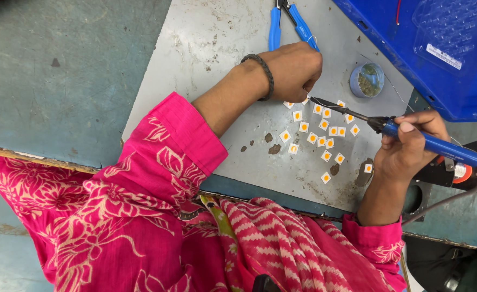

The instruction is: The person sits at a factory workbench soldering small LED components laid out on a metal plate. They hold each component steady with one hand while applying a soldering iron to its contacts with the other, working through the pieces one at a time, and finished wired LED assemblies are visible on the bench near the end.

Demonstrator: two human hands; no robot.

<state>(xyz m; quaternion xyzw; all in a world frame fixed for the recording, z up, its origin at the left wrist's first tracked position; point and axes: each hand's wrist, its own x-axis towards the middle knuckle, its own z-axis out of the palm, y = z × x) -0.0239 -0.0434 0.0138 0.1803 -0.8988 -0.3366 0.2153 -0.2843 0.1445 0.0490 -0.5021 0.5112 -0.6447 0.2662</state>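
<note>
I see my right hand (406,148) gripping the blue soldering iron (438,146), my left hand (292,70) pinching thin wire, tip poised over many small LED chips (325,130) scattered unsorted on the worktop (206,48).

This is a small electronics workshop, a hand-assembly bench rather than a home or office. The grey metal tabletop (206,48) is scratched, stained and spotted with dark burn marks. A blue-handled soldering iron (411,135) is in use over a scatter of small white square chips with orange centres (325,127), the sort of parts soldered by hand. Blue-handled cutters (287,21) lie at the far edge, a small round tin (367,80) of dull metallic scraps sits nearby, and a blue plastic crate (411,48) holds a clear moulded component tray (452,30). A thin bare wire (384,75) trails across the surface, and the surrounding floor (60,75) is worn painted concrete.
</note>
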